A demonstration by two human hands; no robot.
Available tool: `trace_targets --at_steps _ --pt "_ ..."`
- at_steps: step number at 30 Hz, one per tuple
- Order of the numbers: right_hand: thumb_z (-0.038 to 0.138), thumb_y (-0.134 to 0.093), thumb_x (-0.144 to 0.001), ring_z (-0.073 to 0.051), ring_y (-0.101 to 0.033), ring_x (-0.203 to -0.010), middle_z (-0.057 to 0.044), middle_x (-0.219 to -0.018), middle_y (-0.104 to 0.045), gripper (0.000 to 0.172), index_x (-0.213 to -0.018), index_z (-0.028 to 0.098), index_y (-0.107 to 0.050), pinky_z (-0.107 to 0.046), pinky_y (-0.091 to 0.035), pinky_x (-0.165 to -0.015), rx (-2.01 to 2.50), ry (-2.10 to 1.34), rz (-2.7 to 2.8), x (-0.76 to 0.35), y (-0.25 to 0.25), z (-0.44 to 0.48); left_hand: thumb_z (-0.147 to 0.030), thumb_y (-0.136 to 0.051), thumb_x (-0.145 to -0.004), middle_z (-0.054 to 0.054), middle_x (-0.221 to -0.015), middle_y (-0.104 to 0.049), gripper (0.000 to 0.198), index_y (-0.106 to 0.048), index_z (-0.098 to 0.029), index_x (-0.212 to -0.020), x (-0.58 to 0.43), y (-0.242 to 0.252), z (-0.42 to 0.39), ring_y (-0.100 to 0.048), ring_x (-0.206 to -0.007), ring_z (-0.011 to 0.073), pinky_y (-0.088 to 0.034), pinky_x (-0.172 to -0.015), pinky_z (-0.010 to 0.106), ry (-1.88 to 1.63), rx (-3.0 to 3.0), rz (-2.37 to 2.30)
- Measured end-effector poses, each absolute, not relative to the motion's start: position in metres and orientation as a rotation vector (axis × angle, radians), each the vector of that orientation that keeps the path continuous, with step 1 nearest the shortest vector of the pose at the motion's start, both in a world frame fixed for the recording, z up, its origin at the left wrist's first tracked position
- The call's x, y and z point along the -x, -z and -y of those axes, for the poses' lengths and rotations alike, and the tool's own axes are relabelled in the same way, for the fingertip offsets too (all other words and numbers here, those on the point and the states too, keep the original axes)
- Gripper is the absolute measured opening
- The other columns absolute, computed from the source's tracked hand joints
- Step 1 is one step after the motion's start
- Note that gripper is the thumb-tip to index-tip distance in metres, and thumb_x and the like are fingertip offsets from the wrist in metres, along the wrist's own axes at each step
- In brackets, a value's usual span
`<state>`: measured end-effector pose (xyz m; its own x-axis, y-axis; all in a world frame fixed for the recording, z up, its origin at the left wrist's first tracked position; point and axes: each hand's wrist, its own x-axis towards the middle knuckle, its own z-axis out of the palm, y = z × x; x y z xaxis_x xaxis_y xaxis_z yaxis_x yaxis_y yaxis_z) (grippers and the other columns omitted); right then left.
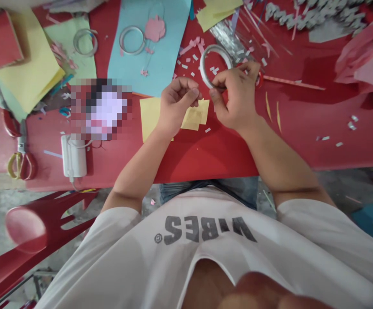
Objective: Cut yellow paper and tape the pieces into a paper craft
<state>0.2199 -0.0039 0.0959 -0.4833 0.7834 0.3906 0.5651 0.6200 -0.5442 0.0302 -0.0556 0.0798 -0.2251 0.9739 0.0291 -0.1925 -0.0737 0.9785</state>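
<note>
- Working at a red table (206, 156) in the head view, the person has both hands up close to each other, with a small gap between.
- The left hand (175, 105) has its thumb and fingertips bent in very near each other. It looks like a pinch (nobody can tell if a tiny thing is in it).
- The right hand (238, 96) has bent fingers at the near edge of a white tape roll (203, 64). The roll is just past the thumb and first finger. It is hard to tell if the hand is tight on it or only touching.
- The step looks like fine fingertip work with tape. The next move seems to call for slow, steady fingers and a clean edge to pinch.
- Under and beside the left hand lies yellow paper (148, 113). Past it is a blue sheet (157, 73) with a pink paper flower (155, 28) on top.
- White and pink paper bits (185, 66) lie near the roll (they could stick to the tape). A striped stick (292, 82) lies just right of the right hand and may get bumped.
- Far to the left are scissors (21, 143) and a white box with a cord (73, 156), both out of the way.
</note>
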Motion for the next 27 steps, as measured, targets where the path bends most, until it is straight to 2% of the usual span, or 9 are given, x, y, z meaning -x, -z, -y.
trace_targets --at_steps 5,10,20,27 --pt "0.062 -0.041 -0.111 -0.039 -0.070 -0.101 -0.009 -0.097 -0.070 0.037 -0.109 0.032 -0.062 -0.067 -0.045 -0.109 1.001 -0.431 2.224 -0.218 -0.089 0.003 -0.017 -0.079 -0.098 -0.004 -0.079 -0.066 0.019 -0.065 -0.025 -0.088 -0.029 -0.086 0.060 -0.071 -0.075 0.0127 -0.057 -0.074 0.027 -1.478 -0.925 -1.158" --pt "0.061 -0.045 -0.109 -0.039 -0.069 -0.098 -0.008 -0.094 -0.069 0.033 -0.105 0.033 -0.062 -0.067 -0.047 -0.104 0.961 -0.472 2.202 -0.215 -0.087 0.004 -0.012 -0.072 -0.102 -0.004 -0.072 -0.061 0.027 -0.061 -0.026 -0.082 -0.030 -0.091 0.062 -0.071 -0.081 0.0147 -0.056 -0.075 0.029 -1.474 -0.837 -1.112" --pt "0.063 -0.045 -0.110 -0.036 -0.069 -0.094 -0.007 -0.092 -0.068 0.035 -0.104 0.032 -0.062 -0.066 -0.049 -0.105 0.875 -0.462 2.158 -0.214 -0.084 0.005 -0.004 -0.049 -0.106 -0.003 -0.072 -0.050 0.030 -0.055 -0.023 -0.083 -0.034 -0.099 0.067 -0.067 -0.071 0.0114 -0.054 -0.072 0.023 -1.483 -0.629 -1.005" --pt "0.066 -0.044 -0.109 -0.036 -0.068 -0.096 -0.007 -0.091 -0.067 0.039 -0.105 0.033 -0.063 -0.063 -0.051 -0.101 0.893 -0.458 2.180 -0.213 -0.084 0.005 -0.016 -0.050 -0.110 -0.002 -0.074 -0.047 0.028 -0.049 -0.022 -0.083 -0.031 -0.102 0.071 -0.068 -0.073 0.0140 -0.056 -0.073 0.025 -1.478 -0.373 -0.983"
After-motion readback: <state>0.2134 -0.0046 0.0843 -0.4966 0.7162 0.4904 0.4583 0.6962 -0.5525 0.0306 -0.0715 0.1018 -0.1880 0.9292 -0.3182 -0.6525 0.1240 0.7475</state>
